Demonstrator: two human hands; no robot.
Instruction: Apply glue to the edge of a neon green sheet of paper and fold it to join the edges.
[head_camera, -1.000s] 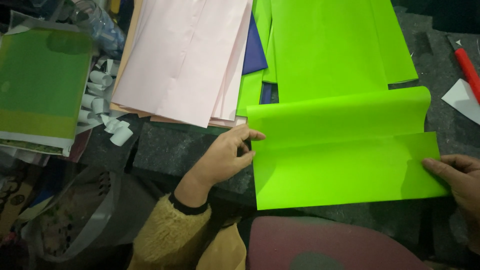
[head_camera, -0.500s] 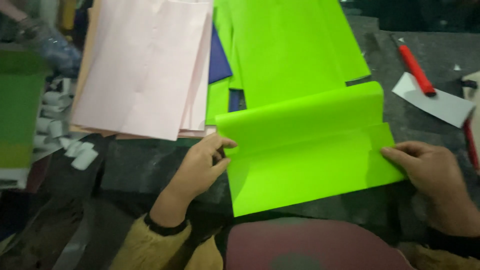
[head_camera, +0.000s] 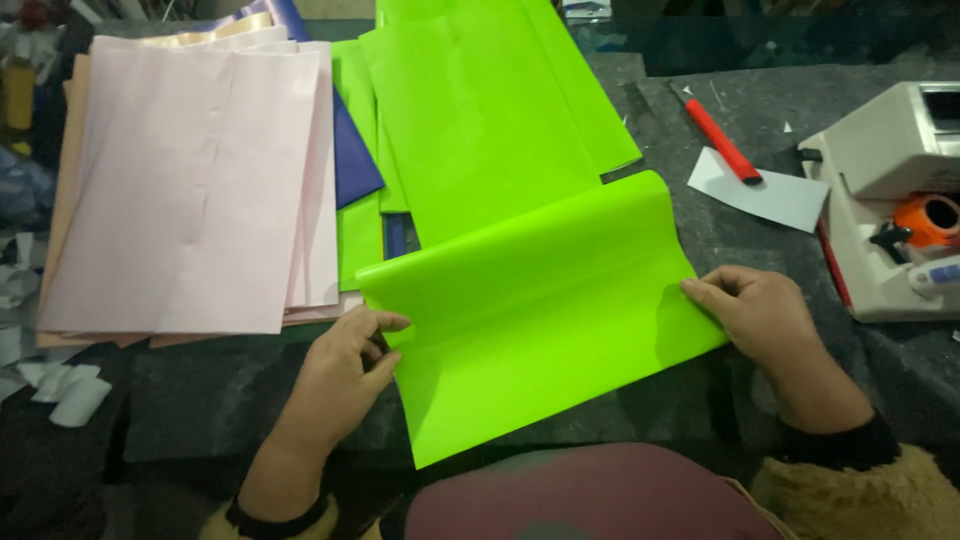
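Far out beyond the left hand, at the left edge of the dark stone worktop (head_camera: 200, 400), small white paper scraps (head_camera: 70, 395) lie loose. Just above that hand sits a broad stack of pale pink paper sheets (head_camera: 190, 190), with a dark blue sheet (head_camera: 355, 155) poking out from under its right side.

The left hand (head_camera: 335, 385) grips the left edge of a bright green, rectangular sheet of paper (head_camera: 540, 310): the thumb lies on top of the edge and the fingers curl beneath, so the hand is pinched closed on the paper. This green sheet spans the space between both hands, its far part curling up and over toward the person while the near part lies flat on the worktop. Beyond it, more bright green sheets (head_camera: 490, 110) lie overlapped, reaching away from the hands.

The right hand (head_camera: 755, 310) pinches the sheet's right edge, fingertips pressed together on it.

Up and to the right of this hand lies a red-handled craft knife (head_camera: 718, 140), its lower end resting on a small white paper offcut (head_camera: 770, 195). Farther right stands a white desktop tape dispenser with an orange roll (head_camera: 890, 200).
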